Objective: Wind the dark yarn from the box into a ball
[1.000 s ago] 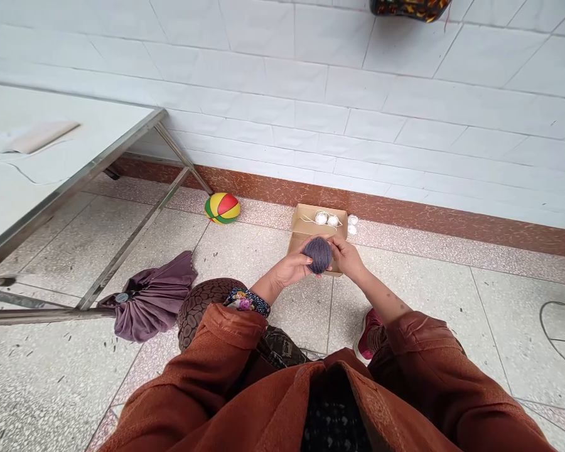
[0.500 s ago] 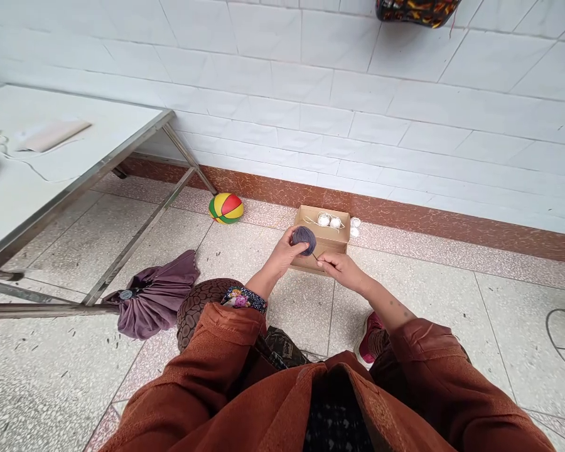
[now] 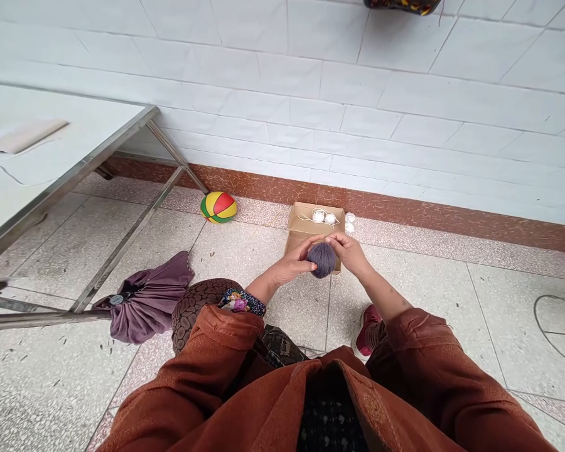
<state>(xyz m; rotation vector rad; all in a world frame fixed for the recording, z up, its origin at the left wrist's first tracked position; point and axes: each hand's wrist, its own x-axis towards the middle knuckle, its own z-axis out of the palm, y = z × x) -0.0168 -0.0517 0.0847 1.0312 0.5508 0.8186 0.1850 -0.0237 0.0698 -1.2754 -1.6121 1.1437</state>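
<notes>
One purple-grey yarn ball (image 3: 322,260) looks round and finely stranded

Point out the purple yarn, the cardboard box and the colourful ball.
Purple yarn (image 3: 321,261): head view, on the middle of the wound ball.
Cardboard box (image 3: 305,227): head view, on its bare inside surface.
Colourful ball (image 3: 219,208): head view, on its middle.

Purple-grey yarn ball (image 3: 321,260): round, closely wound, strands visible; held in left hand (image 3: 289,266)
</notes>
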